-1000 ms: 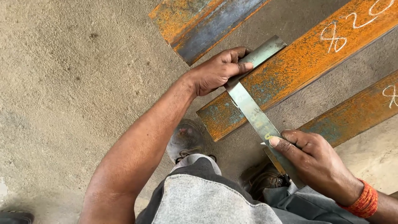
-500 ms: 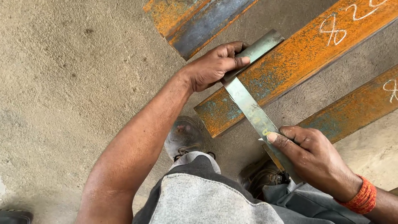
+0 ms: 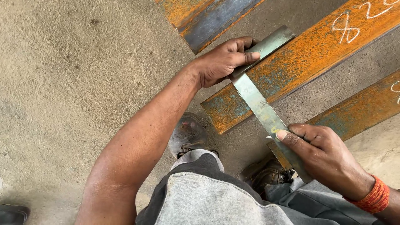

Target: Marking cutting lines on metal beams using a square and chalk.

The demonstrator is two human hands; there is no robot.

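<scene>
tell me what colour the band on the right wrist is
Orange-red wristband, clearest in the head view, beside the right hand.

- Three rusty steel bars: one (image 3: 300,62), another (image 3: 208,16), a third (image 3: 358,108)
- One metal try square (image 3: 260,106)
- Two hands: left hand (image 3: 225,60), right hand (image 3: 325,156)
- Two shoes: one (image 3: 188,134), another (image 3: 266,177)
- One orange wristband (image 3: 375,196)

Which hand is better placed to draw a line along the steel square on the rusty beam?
The right hand, probably: its fingertips pinch something small against the square's blade, while the left hand pins the stock on the beam.
</scene>
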